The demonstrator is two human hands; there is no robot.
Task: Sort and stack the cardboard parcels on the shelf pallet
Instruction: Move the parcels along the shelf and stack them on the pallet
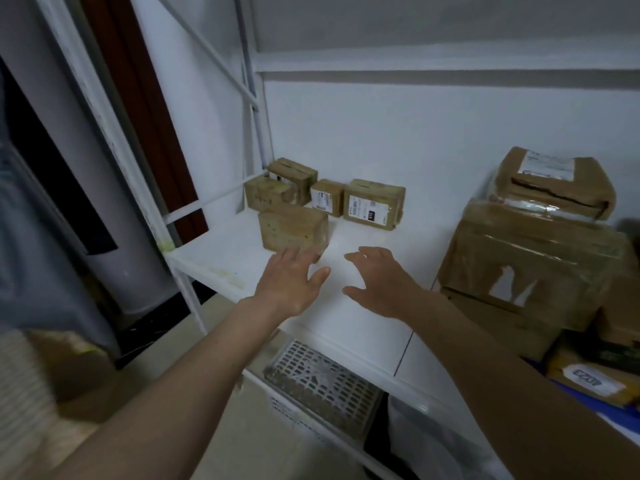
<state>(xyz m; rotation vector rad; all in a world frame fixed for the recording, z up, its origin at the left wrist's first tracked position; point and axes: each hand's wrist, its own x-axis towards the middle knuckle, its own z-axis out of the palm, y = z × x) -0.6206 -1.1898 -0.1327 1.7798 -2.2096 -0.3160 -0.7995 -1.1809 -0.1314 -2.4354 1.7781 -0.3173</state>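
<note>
Brown cardboard marks the task's things: five small parcels sit on the white shelf board (221, 258), toward its back left corner. Nearest is a plain small parcel (293, 227), standing apart in front of the others. Behind it, against the wall, a labelled parcel (374, 204) stands upright with its white label facing out, and a smaller labelled parcel (327, 197) is just beside it on the left. Further left, a pale parcel (266, 194) touches a taped parcel (294, 178) in the corner by the white shelf frame (258, 133).

The left hand (289, 284) reaches out over the board with fingers straight and spread, thumb out to the side, holding nothing; its fingertips lie at the near lower edge of the plain small parcel, though motion blur makes it hard to say whether they touch it. The right hand (375, 282) hovers beside it, palm down, fingers loosely spread and slightly bent, holding nothing, well short of the parcels at the back.

On the right of the shelf, a large taped box (533, 258) wrapped in clear tape carries a torn box (554, 183) with a white label on top. Below the board, a white perforated crate (322, 382) shows on the lower level.
</note>
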